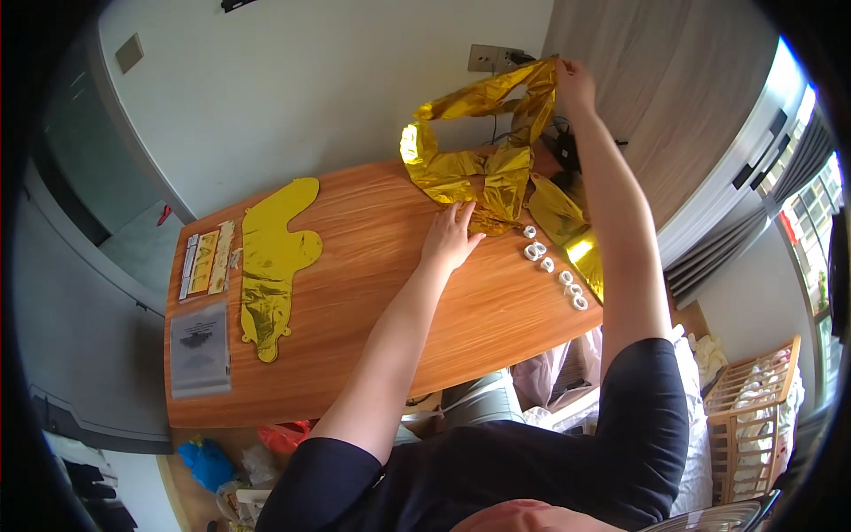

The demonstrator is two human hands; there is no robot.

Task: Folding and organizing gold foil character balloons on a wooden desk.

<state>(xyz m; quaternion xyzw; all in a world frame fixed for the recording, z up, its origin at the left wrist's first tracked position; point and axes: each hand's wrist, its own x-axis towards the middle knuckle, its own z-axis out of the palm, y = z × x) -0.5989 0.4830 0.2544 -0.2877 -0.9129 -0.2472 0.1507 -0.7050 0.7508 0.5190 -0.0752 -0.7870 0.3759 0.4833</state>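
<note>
On the wooden table, left hand lies flat, pinning the gold foil balloon. Right hand pinches its top corner, lifting. Looks like unfolding; next probably needs gentle spreading.

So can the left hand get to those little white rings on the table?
Probably yes: the left hand rests flat on the table, and the white rings lie close beside it with bare wood between.
</note>
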